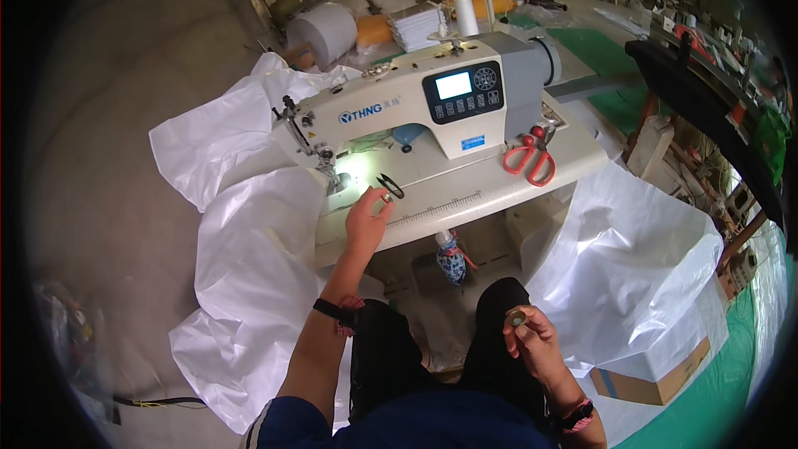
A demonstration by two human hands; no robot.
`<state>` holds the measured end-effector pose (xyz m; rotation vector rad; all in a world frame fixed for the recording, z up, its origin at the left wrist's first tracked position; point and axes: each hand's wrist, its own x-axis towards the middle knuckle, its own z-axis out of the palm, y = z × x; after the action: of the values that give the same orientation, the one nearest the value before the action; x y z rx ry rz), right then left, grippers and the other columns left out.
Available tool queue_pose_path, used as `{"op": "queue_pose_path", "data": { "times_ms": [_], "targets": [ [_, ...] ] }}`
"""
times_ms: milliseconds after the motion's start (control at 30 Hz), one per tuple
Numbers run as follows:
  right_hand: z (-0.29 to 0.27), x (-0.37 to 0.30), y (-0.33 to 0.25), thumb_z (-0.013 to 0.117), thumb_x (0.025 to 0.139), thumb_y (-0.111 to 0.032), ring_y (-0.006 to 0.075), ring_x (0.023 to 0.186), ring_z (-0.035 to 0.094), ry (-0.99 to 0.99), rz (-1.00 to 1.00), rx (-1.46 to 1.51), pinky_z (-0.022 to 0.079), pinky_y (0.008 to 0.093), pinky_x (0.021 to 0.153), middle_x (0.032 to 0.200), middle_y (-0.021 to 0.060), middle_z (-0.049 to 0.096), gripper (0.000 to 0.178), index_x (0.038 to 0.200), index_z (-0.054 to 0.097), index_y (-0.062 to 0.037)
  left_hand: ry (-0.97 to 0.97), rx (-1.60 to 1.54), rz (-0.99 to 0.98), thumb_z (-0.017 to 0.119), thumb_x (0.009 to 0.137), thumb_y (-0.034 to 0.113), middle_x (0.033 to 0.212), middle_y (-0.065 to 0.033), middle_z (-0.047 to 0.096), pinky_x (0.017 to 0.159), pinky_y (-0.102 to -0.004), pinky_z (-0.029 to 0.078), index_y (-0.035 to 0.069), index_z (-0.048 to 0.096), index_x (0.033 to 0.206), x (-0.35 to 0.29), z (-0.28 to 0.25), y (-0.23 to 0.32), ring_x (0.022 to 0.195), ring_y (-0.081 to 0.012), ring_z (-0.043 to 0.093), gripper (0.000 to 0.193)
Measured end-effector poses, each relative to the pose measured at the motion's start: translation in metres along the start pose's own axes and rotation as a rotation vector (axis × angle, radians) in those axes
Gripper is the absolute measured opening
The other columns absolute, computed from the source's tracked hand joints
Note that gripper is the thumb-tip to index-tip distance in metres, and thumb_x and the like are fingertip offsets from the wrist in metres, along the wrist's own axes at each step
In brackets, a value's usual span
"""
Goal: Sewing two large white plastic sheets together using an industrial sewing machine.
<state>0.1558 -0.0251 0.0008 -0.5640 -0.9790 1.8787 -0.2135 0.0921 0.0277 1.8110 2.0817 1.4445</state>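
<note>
My left hand is over the front of the sewing machine bed, its fingers pinching a small silvery metal piece too small to name for sure. Just beyond the fingertips lie black thread snips. Above my right thigh, my right hand grips a small round brass-coloured bobbin between thumb and fingers, its pale centre facing up. The white sewing machine has its lamp lit beside the needle area and its screen glowing.
Red-handled scissors rest at the bed's right end. White sheeting drapes at left, and more white sheeting lies over a cardboard box at right. A blue patterned pouch hangs beneath the table edge. A thread cone stands behind.
</note>
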Motion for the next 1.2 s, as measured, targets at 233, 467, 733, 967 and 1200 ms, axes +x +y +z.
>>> {"op": "queue_pose_path", "data": {
  "times_ms": [233, 467, 733, 967, 1200],
  "targets": [
    [0.04, 0.037, -0.004, 0.063, 0.088, -0.005, 0.0056, 0.067, 0.049, -0.036, -0.114, -0.17, 0.041, 0.0189, 0.055, 0.089, -0.0008, 0.055, 0.037, 0.123, 0.053, -0.0073, 0.111, 0.44, 0.231, 0.065, 0.082, 0.024, 0.095, -0.0134, 0.067, 0.1, -0.0454, 0.037, 0.009, 0.062, 0.109, -0.002, -0.016, -0.004, 0.103, -0.0351, 0.059, 0.031],
    [0.06, 0.028, -0.003, 0.067, 0.081, 0.003, 0.0047, 0.073, 0.047, -0.014, -0.516, -0.473, 0.04, 0.0179, 0.064, 0.094, -0.0006, 0.049, 0.039, 0.118, 0.059, -0.0032, -0.576, -0.786, -0.143, 0.054, 0.093, 0.007, 0.106, -0.0122, 0.064, 0.092, -0.0294, 0.046, -0.004, 0.056, 0.115, -0.114, -0.064, 0.16, 0.101, -0.0152, 0.06, 0.025],
    [0.081, -0.006, -0.012, 0.071, 0.077, 0.002, 0.0054, 0.069, 0.05, -0.002, -0.595, -0.579, 0.041, 0.0187, 0.06, 0.091, 0.0009, 0.053, 0.039, 0.114, 0.061, -0.0036, -0.229, -0.209, 0.711, 0.06, 0.069, -0.003, 0.114, -0.008, 0.062, 0.099, -0.0461, 0.038, 0.005, 0.055, 0.122, -0.157, -0.095, 0.186, 0.12, -0.0278, 0.047, 0.054],
    [0.097, -0.019, -0.018, 0.073, 0.075, 0.001, 0.0069, 0.067, 0.055, -0.003, -0.742, -0.788, 0.043, 0.0194, 0.056, 0.088, 0.0023, 0.056, 0.041, 0.113, 0.061, -0.0037, -0.236, -0.135, 0.735, 0.058, 0.068, -0.005, 0.116, -0.0072, 0.062, 0.102, -0.0484, 0.035, 0.002, 0.05, 0.126, -0.173, -0.104, 0.19, 0.125, -0.0279, 0.044, 0.058],
    [0.123, -0.045, -0.026, 0.073, 0.073, 0.0, 0.0119, 0.068, 0.061, 0.017, -0.812, -1.059, 0.05, 0.0221, 0.053, 0.085, 0.0059, 0.058, 0.038, 0.109, 0.059, -0.0016, -0.499, -0.709, 0.298, 0.056, 0.081, -0.004, 0.127, -0.0198, 0.055, 0.105, -0.0357, 0.034, -0.003, 0.025, 0.142, -0.208, -0.123, 0.189, 0.124, -0.0248, 0.05, 0.068]
  ]
}}
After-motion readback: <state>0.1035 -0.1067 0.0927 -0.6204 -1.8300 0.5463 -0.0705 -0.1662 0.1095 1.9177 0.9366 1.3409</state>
